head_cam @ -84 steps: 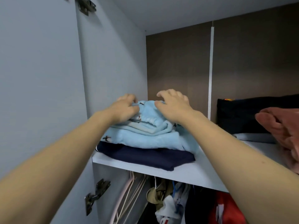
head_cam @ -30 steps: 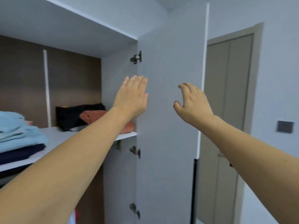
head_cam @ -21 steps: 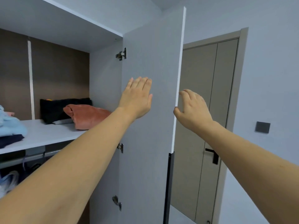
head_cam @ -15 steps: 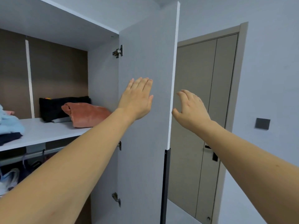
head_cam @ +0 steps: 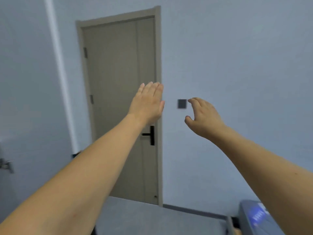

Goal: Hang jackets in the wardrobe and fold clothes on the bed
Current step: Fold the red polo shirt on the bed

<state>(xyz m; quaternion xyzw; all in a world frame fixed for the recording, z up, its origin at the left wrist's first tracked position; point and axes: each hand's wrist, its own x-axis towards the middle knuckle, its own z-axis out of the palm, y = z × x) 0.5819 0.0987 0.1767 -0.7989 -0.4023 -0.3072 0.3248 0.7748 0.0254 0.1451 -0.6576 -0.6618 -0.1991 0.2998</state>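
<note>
Both arms raised before a grey wall: left hand [head_cam: 149, 102] flat, fingers together, over the closed door [head_cam: 118, 99]; right hand [head_cam: 203, 116] loosely curled, empty, just beside a dark switch [head_cam: 182, 103]. Wardrobe panel [head_cam: 30, 82] at left.

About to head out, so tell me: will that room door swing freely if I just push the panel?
Probably not: the door sits flush in its frame with a black lever handle, so it's likely latched. Hinges show on its left edge, suggesting it opens toward you.
</note>
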